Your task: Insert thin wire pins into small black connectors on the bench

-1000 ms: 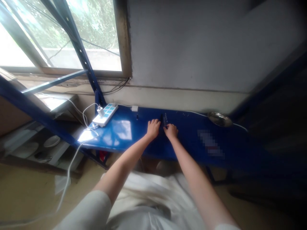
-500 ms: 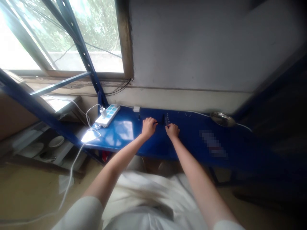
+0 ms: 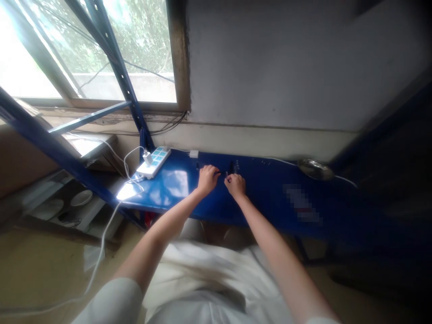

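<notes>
Over the blue table (image 3: 175,204), my left hand (image 3: 208,180) is closed on a thin dark object (image 3: 221,173) that sticks out to the right from its fingertips. My right hand (image 3: 235,185), a short way to the right, pinches something small whose shape I cannot make out. The fingertips of both hands face each other with a narrow gap between them. Just beyond my right hand lie a small black item (image 3: 231,166) and a row of small clear pieces (image 3: 236,165). A small dark piece (image 3: 197,166) rests behind my left hand.
At the left end of the table is a white power strip (image 3: 154,163) with a plug and cable. A white adapter (image 3: 193,154) sits at the back edge. A shiny metal dish (image 3: 315,168) is at the back right. Blue rack posts (image 3: 123,76) rise on the left.
My right hand has moved left, away from the row of clear pieces and closer to my left hand. The view has shifted slightly.
</notes>
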A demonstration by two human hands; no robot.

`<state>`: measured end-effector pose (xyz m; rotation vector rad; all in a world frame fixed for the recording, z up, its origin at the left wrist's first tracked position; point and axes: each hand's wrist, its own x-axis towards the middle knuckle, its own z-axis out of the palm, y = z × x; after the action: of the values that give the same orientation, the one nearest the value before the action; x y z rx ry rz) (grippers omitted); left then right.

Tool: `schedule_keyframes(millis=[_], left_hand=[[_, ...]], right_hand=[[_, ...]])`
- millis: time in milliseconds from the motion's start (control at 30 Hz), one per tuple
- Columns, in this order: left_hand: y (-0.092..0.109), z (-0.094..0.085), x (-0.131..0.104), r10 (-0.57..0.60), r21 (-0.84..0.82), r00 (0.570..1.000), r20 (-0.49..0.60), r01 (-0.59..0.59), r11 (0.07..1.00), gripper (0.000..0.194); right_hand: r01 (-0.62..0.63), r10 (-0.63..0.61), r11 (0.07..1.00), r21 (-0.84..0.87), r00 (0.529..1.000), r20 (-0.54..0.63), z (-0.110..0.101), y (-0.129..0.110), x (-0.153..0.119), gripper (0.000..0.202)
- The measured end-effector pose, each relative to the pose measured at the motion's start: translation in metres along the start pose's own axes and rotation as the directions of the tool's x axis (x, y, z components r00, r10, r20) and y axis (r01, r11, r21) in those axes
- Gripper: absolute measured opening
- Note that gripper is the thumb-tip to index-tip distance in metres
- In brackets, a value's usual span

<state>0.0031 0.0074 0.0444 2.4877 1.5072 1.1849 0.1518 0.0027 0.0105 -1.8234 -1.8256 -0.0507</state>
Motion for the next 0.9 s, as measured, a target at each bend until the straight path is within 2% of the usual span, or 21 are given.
schedule_keyframes(millis=[200, 367, 533, 633, 800, 900], left_hand=[[-0.007, -0.002, 0.0, -0.007, -0.007, 0.999, -0.046, 0.006, 1.0, 0.01], [-0.006, -0.007, -0.001, 0.022, -0.021, 0.998, -0.06, -0.024, 1.0, 0.019], [-0.003, -0.014, -0.008, 0.15, -0.081, 0.988, 0.037, -0.146, 0.986, 0.036], [-0.004, -0.015, -0.012, 0.214, -0.094, 0.972, 0.094, -0.206, 0.974, 0.038], [-0.007, -0.013, -0.009, 0.241, -0.12, 0.965, 0.104, -0.228, 0.966, 0.034], [-0.01, -0.013, 0.001, 0.217, -0.157, 0.97, 0.106, -0.199, 0.967, 0.027]], right_hand=[[0.047, -0.047, 0.999, 0.003, 0.999, 0.002, -0.004, -0.01, 0.0, 0.015], [0.056, -0.056, 0.998, 0.0, 0.998, 0.018, -0.004, -0.015, 0.001, 0.016], [0.056, -0.056, 0.998, -0.009, 0.998, 0.036, -0.006, -0.018, 0.003, 0.018], [0.073, -0.072, 0.997, -0.014, 0.997, 0.037, -0.009, -0.019, 0.004, 0.017], [0.099, -0.099, 0.995, -0.004, 0.995, 0.026, -0.011, -0.021, 0.003, 0.017], [0.102, -0.102, 0.995, 0.0, 0.995, 0.018, -0.01, -0.021, 0.002, 0.017]])
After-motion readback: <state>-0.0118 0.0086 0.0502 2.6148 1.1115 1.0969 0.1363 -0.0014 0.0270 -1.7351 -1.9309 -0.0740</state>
